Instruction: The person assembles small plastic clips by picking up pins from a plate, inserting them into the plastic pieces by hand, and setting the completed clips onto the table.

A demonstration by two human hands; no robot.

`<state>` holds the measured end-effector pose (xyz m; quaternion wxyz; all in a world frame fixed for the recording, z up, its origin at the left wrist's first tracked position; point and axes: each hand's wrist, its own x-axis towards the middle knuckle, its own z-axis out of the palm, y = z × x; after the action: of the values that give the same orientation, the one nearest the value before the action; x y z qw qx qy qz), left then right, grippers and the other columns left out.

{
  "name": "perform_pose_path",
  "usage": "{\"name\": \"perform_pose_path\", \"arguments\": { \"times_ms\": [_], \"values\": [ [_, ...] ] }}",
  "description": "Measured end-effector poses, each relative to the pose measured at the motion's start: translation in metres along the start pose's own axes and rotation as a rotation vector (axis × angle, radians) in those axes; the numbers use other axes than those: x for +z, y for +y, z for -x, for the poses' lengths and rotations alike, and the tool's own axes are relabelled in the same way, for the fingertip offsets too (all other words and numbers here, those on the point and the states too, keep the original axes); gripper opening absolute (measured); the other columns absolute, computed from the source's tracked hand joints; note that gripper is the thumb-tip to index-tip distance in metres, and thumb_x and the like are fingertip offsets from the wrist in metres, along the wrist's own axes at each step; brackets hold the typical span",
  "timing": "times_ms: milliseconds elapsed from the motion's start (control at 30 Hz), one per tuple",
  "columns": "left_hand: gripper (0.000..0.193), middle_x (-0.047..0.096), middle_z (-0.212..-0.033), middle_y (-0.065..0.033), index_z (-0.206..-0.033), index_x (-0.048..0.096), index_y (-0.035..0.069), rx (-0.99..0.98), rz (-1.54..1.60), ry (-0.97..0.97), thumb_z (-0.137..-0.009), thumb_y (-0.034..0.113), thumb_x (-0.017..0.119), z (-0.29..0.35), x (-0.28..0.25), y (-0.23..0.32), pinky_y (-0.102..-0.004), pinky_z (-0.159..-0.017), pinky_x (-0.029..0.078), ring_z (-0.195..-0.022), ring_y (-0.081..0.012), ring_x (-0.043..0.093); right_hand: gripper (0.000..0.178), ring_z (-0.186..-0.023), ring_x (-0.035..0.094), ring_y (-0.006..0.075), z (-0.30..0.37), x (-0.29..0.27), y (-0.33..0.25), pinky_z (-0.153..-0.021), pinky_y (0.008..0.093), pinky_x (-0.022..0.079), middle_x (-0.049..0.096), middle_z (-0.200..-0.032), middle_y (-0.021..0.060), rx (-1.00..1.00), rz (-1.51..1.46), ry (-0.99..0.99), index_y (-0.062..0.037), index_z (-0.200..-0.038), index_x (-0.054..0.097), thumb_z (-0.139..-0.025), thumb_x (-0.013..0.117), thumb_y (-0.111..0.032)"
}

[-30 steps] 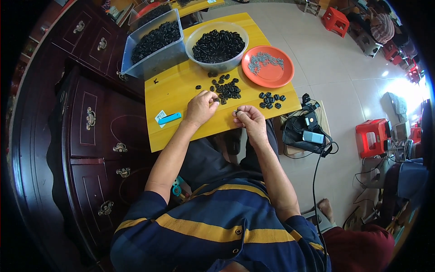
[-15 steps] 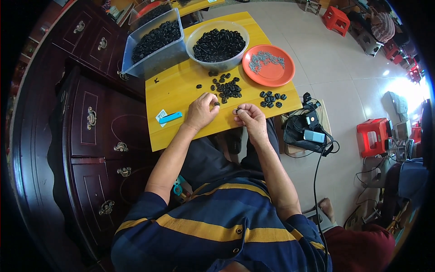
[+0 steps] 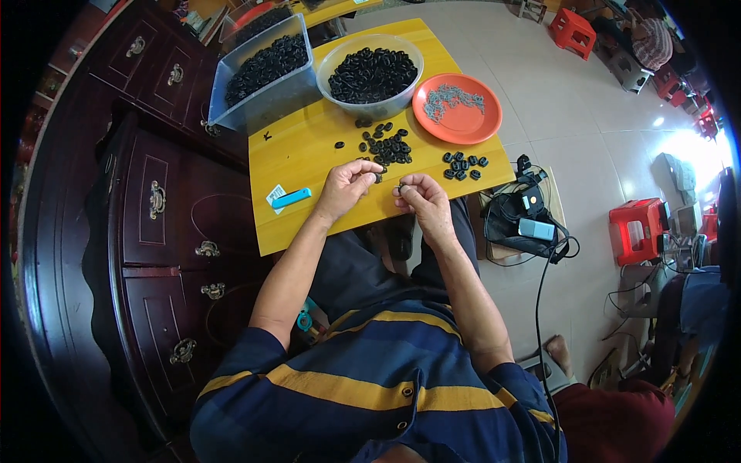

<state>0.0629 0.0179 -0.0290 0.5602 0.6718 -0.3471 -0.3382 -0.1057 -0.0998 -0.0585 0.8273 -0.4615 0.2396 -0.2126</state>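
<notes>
My left hand [image 3: 347, 189] is closed, with a small black oval plastic piece [image 3: 378, 177] between thumb and fingertips. Just to its right, my right hand [image 3: 427, 204] pinches a tiny dark part [image 3: 400, 188] whose shape is too small to make out. Both hands are over the near edge of the yellow table [image 3: 309, 162], a small gap apart. Beyond my left fingers lies a loose pile of black oval pieces [image 3: 390, 147]. A smaller group of black pieces [image 3: 461, 164] sits to the right, past my right hand.
A round translucent bowl [image 3: 328, 91] and a clear bin [image 3: 266, 114] hold black pieces. An orange plate [image 3: 463, 130] carries small grey parts [image 3: 444, 99]. A blue box-shaped tool [image 3: 292, 198] lies at left. Dark wooden drawers [image 3: 154, 147] stand left; a cabled black bag [image 3: 502, 231] is at right.
My left hand has shifted slightly right, toward my right hand, with its fingers stretched further over the black piece. The right hand has moved slightly left.
</notes>
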Motion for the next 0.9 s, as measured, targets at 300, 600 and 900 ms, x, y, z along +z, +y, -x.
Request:
{"name": "perform_pose_path", "arguments": {
  "times_ms": [300,600,900],
  "values": [
    [0.015,0.067,-0.084,-0.0002,-0.103,0.067,0.001,0.083,-0.249,0.042,-0.089,0.004,0.065,-0.025,-0.013,-0.014,-0.0248,-0.067,0.052,-0.07,-0.0067,0.059,0.015,-0.079,0.066,0.0104,0.001,0.0,-0.001,-0.073,0.022,0.052,0.071,-0.096,0.0055,-0.004,-0.053,-0.01,-0.0046,-0.111,0.06,-0.098,0.062,-0.011],
    [0.013,0.061,-0.089,0.0027,-0.107,0.061,0.005,-0.044,-0.012,-0.055,-0.094,0.005,0.062,-0.005,0.007,0.02,-0.019,-0.058,0.045,-0.066,-0.0025,0.052,0.015,-0.082,0.067,0.0121,0.003,0.003,-0.004,-0.074,0.0229,0.052,0.071,-0.098,0.0069,0.02,-0.083,0.002,-0.0042,-0.111,0.06,-0.098,0.061,-0.01],
    [0.011,0.062,-0.089,0.0027,-0.107,0.062,0.004,0.022,-0.008,-0.09,-0.096,0.006,0.061,0.006,0.019,0.029,-0.0194,-0.059,0.046,-0.067,-0.0023,0.054,0.018,-0.088,0.068,0.0141,0.007,0.008,-0.009,-0.08,0.0268,0.051,0.071,-0.1,0.0079,0.052,-0.176,-0.039,-0.0038,-0.112,0.06,-0.097,0.062,-0.014]
  ]
}}
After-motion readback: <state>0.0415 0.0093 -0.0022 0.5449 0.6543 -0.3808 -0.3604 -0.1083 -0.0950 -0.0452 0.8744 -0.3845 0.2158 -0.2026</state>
